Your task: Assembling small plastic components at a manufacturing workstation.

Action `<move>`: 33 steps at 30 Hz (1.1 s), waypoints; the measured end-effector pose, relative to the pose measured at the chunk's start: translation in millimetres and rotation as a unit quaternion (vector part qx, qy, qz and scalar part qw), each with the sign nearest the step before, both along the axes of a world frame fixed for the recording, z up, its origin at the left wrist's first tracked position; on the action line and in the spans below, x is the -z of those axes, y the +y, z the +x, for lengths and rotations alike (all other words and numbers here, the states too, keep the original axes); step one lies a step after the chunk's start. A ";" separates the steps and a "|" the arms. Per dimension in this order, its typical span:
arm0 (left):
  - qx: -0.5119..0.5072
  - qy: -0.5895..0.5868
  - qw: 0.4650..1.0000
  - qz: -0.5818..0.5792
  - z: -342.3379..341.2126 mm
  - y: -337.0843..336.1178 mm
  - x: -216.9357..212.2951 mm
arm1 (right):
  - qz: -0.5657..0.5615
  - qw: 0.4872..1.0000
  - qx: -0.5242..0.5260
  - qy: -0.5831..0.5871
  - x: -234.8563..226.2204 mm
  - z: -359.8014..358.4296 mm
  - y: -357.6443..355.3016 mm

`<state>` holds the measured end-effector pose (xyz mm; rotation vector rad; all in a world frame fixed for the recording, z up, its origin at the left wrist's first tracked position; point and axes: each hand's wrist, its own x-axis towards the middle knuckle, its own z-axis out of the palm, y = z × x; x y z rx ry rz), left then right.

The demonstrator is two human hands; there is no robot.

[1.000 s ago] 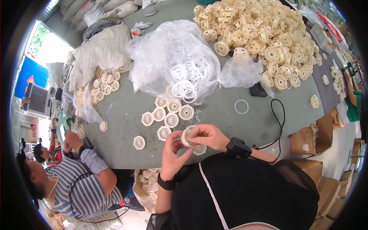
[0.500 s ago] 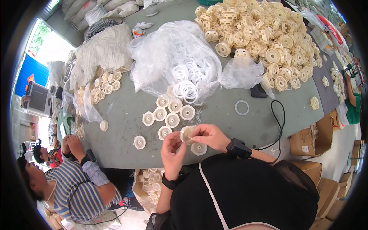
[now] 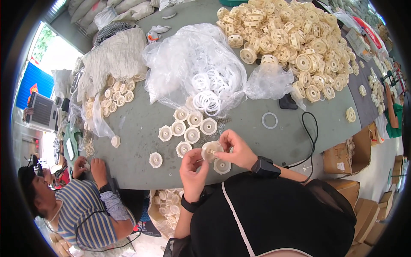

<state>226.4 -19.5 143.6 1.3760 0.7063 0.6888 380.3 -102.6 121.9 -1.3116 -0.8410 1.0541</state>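
A round cream plastic cap (image 3: 206, 147) with a scalloped rim is in my left hand (image 3: 193, 171), pinched by its edge with the inner side up. A small pale piece stands at its centre. My right hand (image 3: 238, 150) is at the cap's right side, the thumb against the centre piece and the index finger bent apart from it near the rim. Just below lies another cap (image 3: 222, 166) on the grey table (image 3: 252, 167). Several similar caps (image 3: 192, 135) sit in a group beyond my hands, and a lone cap (image 3: 156, 159) rests to the left.
A clear plastic bag (image 3: 192, 47) spills white rings (image 3: 206, 102). A large heap of cream wheels (image 3: 278, 34) fills the far right. One ring (image 3: 269, 120), a black cable (image 3: 314, 141) and a dark flat object (image 3: 289, 102) lie rightward. A co-worker in stripes (image 3: 85, 210) works at left.
My right index finger has lifted away from the thumb, opening the earlier pinch at the cap's centre. The left hand keeps its hold. The co-worker's hands have moved lower and apart.
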 end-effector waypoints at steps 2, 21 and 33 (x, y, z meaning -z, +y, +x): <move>-0.004 -0.007 1.000 -0.008 -1.0 -0.6 0.3 | 0.014 0.997 0.031 -0.063 1.5 0.6 0.9; 0.054 0.007 0.998 -0.014 -2.4 -7.0 -10.8 | 0.026 0.987 -0.069 0.139 7.1 -3.2 -2.1; -0.015 -0.062 0.991 -0.115 18.2 -8.3 -3.3 | 0.052 0.994 -0.012 0.092 8.9 3.0 -0.3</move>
